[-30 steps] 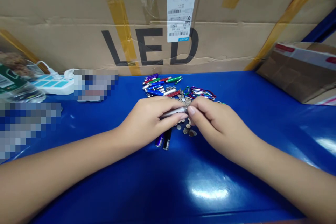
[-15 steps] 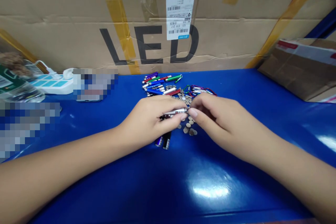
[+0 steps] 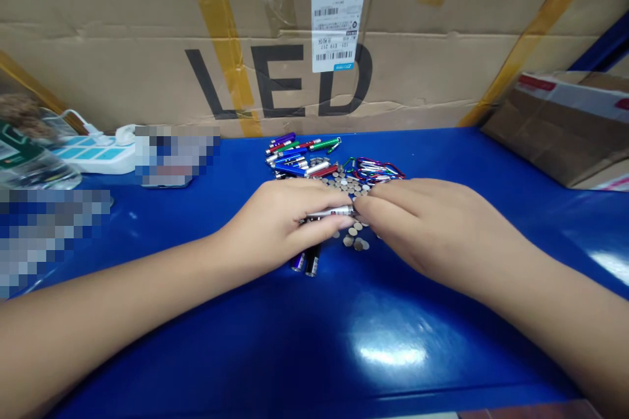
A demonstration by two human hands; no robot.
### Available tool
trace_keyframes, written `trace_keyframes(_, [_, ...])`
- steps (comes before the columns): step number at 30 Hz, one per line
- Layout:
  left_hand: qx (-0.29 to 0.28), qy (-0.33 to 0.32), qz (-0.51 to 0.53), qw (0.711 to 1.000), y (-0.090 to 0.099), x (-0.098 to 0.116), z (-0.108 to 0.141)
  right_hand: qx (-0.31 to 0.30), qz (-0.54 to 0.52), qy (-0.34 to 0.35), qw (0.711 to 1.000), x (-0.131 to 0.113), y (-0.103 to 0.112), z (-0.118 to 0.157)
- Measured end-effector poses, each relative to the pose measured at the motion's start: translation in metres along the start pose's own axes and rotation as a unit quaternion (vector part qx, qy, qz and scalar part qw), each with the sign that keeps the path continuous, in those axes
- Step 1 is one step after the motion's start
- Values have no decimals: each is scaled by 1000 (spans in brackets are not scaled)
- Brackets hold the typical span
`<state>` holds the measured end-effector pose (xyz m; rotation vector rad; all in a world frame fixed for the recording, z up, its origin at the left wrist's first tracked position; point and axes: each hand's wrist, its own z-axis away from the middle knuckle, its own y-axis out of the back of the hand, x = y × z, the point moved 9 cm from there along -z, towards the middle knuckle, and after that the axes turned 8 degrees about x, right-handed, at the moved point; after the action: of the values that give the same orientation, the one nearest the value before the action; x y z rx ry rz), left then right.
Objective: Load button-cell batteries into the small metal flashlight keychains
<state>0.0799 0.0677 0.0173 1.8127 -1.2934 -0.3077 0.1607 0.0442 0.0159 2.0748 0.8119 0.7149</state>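
My left hand (image 3: 289, 213) is closed round a slim silver penlight (image 3: 340, 211) with a small printed label, held level between thumb and fingers. At the penlight's right end, the thumb and fingers of my right hand (image 3: 422, 219) are pinched together; its fingertips are partly hidden. Beneath my left hand, a black penlight (image 3: 311, 262) and a purple-blue penlight (image 3: 297, 262) lie side by side. Round button cells (image 3: 354, 243) are scattered on the table under and between the hands. Beyond them lie a pile of coloured penlights (image 3: 289, 169) and a bunch of coloured carabiners (image 3: 376, 170).
A large cardboard box (image 3: 417, 59) marked LED stands along the back of the blue table (image 3: 295, 353). To the right is a smaller carton (image 3: 555, 131). On the left are a power strip (image 3: 101, 156), a plastic bottle (image 3: 34, 167) and blurred-out items.
My right hand has rolled over, its fingers drawing closer together at the penlight's end. My left hand keeps its hold, almost still.
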Motion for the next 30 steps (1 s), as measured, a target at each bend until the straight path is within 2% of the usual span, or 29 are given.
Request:
trace_keyframes(2, [1,-38,-52,998,1,4,2,-22,-104,-79,991,7,-5,-1])
trace_keyframes(3, [8,-63,-86,994,3,7,3,-35,-173,-136,975,11,-9,0])
trace_keyframes(5, [26,-116,-152,981,7,13,5,-66,-329,-247,909,17,-23,5])
trace_keyframes(8, [30,-164,-206,964,9,18,7,-121,-519,-356,767,12,-46,13])
trace_keyframes(9, [26,-168,-209,963,8,18,7,-131,-551,-368,738,10,-50,15])
trace_keyframes(10, [23,-164,-205,965,8,17,6,-133,-559,-370,731,9,-51,15])
trace_keyframes(11, [21,-155,-195,968,7,15,5,-128,-539,-361,750,11,-50,14])
trace_keyframes(13, [14,-126,-160,979,5,9,3,-94,-420,-318,845,21,-41,10])
trace_keyframes(15, [1,-97,-122,988,2,4,1,-51,-247,-254,934,26,-26,6])
trace_keyframes(17, [-11,-75,-95,993,0,2,0,-19,-114,-169,979,22,-13,4])
trace_keyframes(20, [-14,-54,-65,996,1,2,-3,7,-14,-45,999,6,-2,3])
trace_keyframes(22, [-14,-44,-40,998,2,2,-4,16,32,-8,999,0,2,3])
trace_keyframes(30, [-2,-44,-14,999,5,3,-5,59,105,-4,993,-5,9,-1])
